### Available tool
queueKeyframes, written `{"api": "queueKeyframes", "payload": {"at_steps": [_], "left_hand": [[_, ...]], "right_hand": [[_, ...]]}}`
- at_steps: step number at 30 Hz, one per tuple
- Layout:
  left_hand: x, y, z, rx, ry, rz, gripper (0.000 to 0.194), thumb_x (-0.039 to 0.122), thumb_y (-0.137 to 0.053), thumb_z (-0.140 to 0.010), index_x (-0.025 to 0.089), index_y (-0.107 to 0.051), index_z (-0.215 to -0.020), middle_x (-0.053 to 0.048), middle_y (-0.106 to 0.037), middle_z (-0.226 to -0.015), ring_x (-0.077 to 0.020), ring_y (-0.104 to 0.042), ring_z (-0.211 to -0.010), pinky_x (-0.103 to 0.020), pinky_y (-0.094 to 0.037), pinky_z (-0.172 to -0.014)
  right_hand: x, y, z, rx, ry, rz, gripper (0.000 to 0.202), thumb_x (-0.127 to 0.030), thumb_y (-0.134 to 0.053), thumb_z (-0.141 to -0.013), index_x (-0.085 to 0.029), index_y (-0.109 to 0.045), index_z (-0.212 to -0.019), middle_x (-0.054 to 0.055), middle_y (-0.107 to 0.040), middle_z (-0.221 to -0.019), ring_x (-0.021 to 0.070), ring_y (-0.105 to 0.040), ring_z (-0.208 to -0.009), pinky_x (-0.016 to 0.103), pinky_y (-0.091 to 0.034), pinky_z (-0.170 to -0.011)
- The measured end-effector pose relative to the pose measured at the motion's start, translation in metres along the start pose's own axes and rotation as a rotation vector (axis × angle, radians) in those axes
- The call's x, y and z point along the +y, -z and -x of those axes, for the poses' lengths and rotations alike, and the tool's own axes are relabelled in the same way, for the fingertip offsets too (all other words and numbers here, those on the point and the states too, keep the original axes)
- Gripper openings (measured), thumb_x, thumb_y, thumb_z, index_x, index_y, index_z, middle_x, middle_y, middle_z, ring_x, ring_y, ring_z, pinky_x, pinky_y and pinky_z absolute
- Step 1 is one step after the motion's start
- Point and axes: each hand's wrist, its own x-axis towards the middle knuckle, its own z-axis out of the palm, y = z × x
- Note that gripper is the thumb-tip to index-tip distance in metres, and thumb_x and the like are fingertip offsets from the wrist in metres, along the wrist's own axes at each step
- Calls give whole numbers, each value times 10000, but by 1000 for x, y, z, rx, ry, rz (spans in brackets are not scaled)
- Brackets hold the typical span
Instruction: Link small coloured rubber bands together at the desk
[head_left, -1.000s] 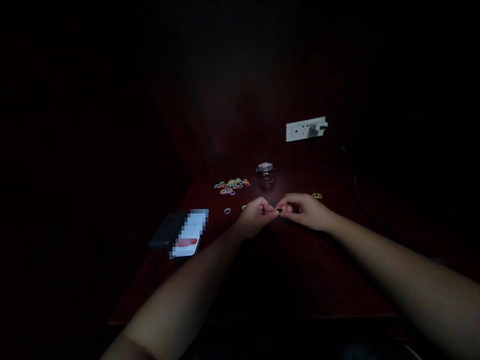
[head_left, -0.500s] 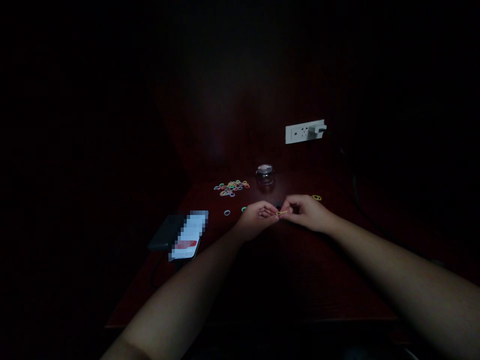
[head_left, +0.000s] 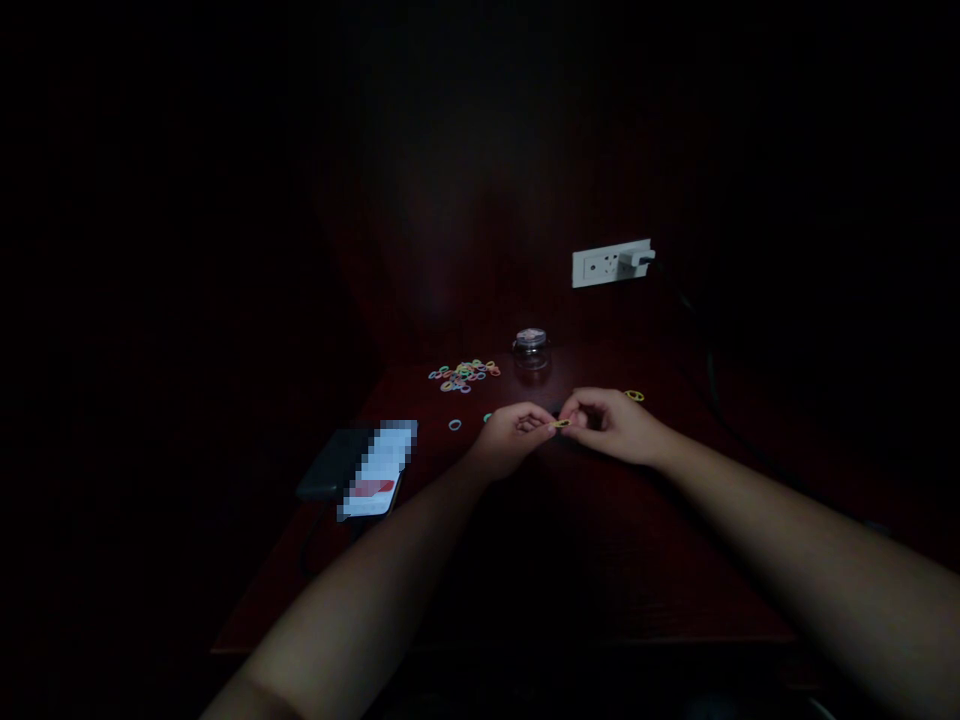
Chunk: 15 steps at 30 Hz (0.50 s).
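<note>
Between my two hands is a small yellow elastic band (head_left: 562, 424), pinched at both ends above the dark red table. The fingertips of my left hand (head_left: 516, 437) close on its left end. On its right end, the thumb and fingers of my right hand (head_left: 611, 425) are pressed together. More yellow bands (head_left: 634, 396) lie just behind my right hand. A green band (head_left: 487, 418) shows partly past my left hand, and a pale blue band (head_left: 454, 425) rests farther left. Behind them spreads a pile of coloured bands (head_left: 465, 375).
A clear lidded jar (head_left: 532, 350) stands at the back of the table (head_left: 600, 560). To the left, a lit phone (head_left: 379, 470) lies against a dark box-like object (head_left: 330, 465). A wall socket (head_left: 611, 264) holds a plug whose dark cable runs down the right side.
The yellow band has turned slightly between my fingertips, and its loop now shows more open near my right fingers. Both hands stay in nearly the same place.
</note>
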Motion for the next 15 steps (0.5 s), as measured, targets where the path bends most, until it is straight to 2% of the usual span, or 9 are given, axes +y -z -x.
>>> {"api": "queueKeyframes", "payload": {"at_steps": [6, 15], "left_hand": [[-4, 1, -1, 2, -14, -12, 215, 314, -632, -749, 115, -604, -828, -38, -637, -756, -102, -555, -668, -225, -415, -631], [-3, 0, -1, 14, -5, 3, 181, 280, -610, -759, 110, -592, -817, -49, -648, -774, -105, -570, -689, -227, -427, -654]], "right_hand": [[-2, 1, 0, 1, 19, 34, 151, -256, -572, -765, -134, -638, -825, 17, -555, -655, 102, -468, -580, 231, -392, -534], [1, 0, 0, 4, 11, 42, 194, -313, -565, -791, -142, -642, -838, 17, -558, -661, 107, -473, -588, 234, -395, -538]]}}
